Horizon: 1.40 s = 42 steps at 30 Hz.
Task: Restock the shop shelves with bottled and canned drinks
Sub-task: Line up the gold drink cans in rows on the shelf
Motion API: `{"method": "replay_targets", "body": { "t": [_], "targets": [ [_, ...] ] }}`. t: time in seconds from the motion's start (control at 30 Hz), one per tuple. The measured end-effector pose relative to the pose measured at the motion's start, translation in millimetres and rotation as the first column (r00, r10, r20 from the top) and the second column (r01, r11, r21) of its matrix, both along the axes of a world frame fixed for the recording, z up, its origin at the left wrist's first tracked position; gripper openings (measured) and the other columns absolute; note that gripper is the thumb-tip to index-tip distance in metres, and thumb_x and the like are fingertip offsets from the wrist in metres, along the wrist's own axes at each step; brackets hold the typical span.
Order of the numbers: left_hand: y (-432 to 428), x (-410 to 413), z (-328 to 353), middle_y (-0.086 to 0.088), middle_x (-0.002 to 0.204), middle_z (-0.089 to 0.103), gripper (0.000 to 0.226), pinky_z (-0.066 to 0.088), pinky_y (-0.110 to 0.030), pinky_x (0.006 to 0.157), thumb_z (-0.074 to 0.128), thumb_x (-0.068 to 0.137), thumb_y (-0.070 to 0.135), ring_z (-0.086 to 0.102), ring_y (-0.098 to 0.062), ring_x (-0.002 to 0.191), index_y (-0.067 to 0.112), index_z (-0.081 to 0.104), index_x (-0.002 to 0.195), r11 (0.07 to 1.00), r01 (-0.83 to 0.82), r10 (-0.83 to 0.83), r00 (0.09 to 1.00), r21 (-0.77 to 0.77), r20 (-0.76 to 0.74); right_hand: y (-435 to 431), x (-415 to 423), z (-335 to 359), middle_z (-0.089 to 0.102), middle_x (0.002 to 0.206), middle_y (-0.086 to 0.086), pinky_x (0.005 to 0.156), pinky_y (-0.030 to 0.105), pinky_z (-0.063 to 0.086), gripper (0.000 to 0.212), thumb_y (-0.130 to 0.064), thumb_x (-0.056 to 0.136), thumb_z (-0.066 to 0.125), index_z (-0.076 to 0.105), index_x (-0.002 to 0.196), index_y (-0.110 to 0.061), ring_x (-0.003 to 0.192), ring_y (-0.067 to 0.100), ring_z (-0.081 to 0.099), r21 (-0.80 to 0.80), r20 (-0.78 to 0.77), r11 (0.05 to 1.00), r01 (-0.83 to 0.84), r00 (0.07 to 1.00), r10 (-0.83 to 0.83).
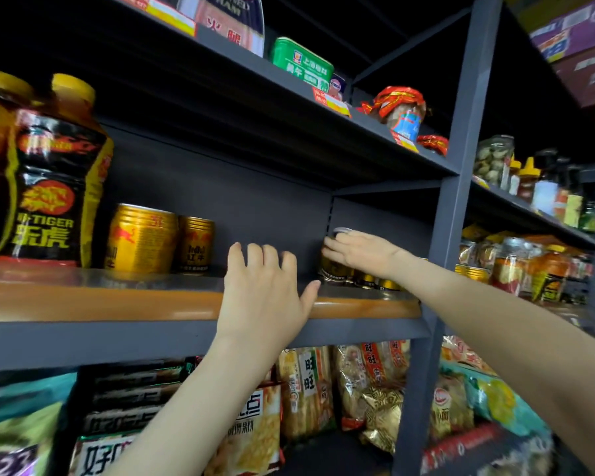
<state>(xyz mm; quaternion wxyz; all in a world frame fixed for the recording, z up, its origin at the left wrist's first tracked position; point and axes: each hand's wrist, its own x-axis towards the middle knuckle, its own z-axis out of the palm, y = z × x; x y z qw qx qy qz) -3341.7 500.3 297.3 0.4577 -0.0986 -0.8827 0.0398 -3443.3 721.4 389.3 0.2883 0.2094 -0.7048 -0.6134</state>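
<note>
Gripping can [334, 267] with right hand [361, 250], left hand [265, 290] spread empty beside. Might topple cans [368, 280] under right wrist if shoved.

Bottles [45, 187] at shelf [117, 304] left, two cans [141, 240] beside them, snack packs [303, 389] below
</note>
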Motion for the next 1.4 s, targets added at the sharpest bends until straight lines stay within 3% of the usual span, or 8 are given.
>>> {"method": "replay_targets", "body": {
  "t": [0.1,0.3,0.43,0.67,0.83,0.97,1.1,1.4],
  "targets": [
    [-0.5,2.1,1.0,-0.013,0.128,0.053,0.065,0.027,-0.048,0.11,0.012,0.097,0.058,0.047,-0.033,0.121,0.012,0.044,0.131,1.0,0.014,-0.015,1.0,0.016,0.009,-3.8,21.2,7.2,0.06,0.126,0.016,0.094,0.038,0.05,0.06,-0.002,0.072,0.076,0.058,0.129,-0.007,0.093,0.025,0.063,-0.09,-0.096,0.991,-0.096,0.991,0.087],
    [2.2,0.4,-1.0,-0.019,0.123,0.061,0.062,0.041,-0.048,0.103,0.061,0.085,0.047,0.057,-0.034,0.115,0.001,0.055,0.126,0.947,0.308,-0.281,0.932,0.092,-0.227,-5.8,109.5,-2.3,0.056,0.131,0.025,0.062,0.037,0.05,0.071,0.02,0.066,0.067,0.053,0.133,-0.001,0.096,0.028,0.049,-0.308,-0.297,0.834,-0.458,0.879,0.373],
    [20.2,23.2,-6.1,-0.021,0.134,0.054,0.086,0.038,-0.048,0.107,0.074,0.074,0.047,0.052,-0.035,0.125,-0.005,0.046,0.136,0.846,0.52,-0.456,0.82,0.116,-0.346,-5.5,163.3,-26.0,0.049,0.139,0.021,0.068,0.037,0.046,0.053,0.016,0.09,0.038,0.042,0.139,-0.004,0.086,0.023,0.041,-0.307,-0.302,0.749,-0.587,0.807,0.508],
    [16.9,68.8,-58.9,-0.012,0.106,0.062,0.077,0.047,-0.027,0.077,0.07,0.068,0.044,0.062,-0.028,0.091,0.0,0.048,0.127,0.652,0.705,-0.645,0.709,0.278,-0.286,-22.0,208.6,-91.3,0.034,0.145,0.007,0.082,0.031,0.039,0.056,-0.006,0.092,0.058,0.034,0.142,-0.008,0.096,0.019,0.043,-0.323,-0.153,0.685,-0.653,0.751,0.643],
    [-12.2,78.0,-124.5,-0.005,0.113,0.061,0.075,0.033,-0.008,0.084,0.081,0.067,0.039,0.055,-0.014,0.101,0.005,0.049,0.126,0.582,0.658,-0.737,0.675,0.477,-0.031,-40.2,200.1,-153.0,0.025,0.15,0.001,0.102,0.037,0.032,0.062,-0.035,0.085,0.051,0.03,0.143,-0.027,0.122,0.025,0.034,-0.721,0.098,0.567,-0.398,0.751,0.652],
    [-39.5,84.2,-166.6,0.024,0.098,0.048,0.071,0.033,0.003,0.074,0.084,0.064,0.039,0.046,0.007,0.083,0.019,0.046,0.121,0.537,0.543,-0.776,0.619,0.645,0.125,-65.4,188.8,-196.0,0.014,0.143,-0.043,0.109,0.016,0.016,0.09,-0.026,0.083,0.073,0.013,0.139,-0.064,0.134,-0.009,0.014,-0.937,0.334,0.332,0.11,0.563,0.756],
    [-69.0,92.7,-211.7,0.015,0.114,0.061,0.07,0.047,-0.014,0.086,0.085,0.064,0.038,0.059,0.006,0.104,0.036,0.043,0.121,0.349,0.33,-0.88,0.438,0.877,0.185,-87.6,176.9,-246.4,0.018,0.137,-0.051,0.105,0.005,0.024,0.094,-0.024,0.079,0.079,0.016,0.135,-0.067,0.133,-0.021,0.019,-0.857,0.338,0.14,0.496,0.336,0.879],
    [-112.8,136.2,-269.7,0.012,0.11,0.069,0.067,0.052,-0.025,0.083,0.079,0.065,0.029,0.065,-0.012,0.105,0.029,0.048,0.124,0.092,-0.102,-0.901,0.415,0.991,0.127,-149.7,177.4,-350.3,0.055,0.126,-0.035,0.103,0.021,0.041,0.068,-0.04,0.069,0.082,0.047,0.126,-0.052,0.125,-0.007,0.047,-0.511,0.058,-0.066,0.857,0.111,0.992]
  ]
}}
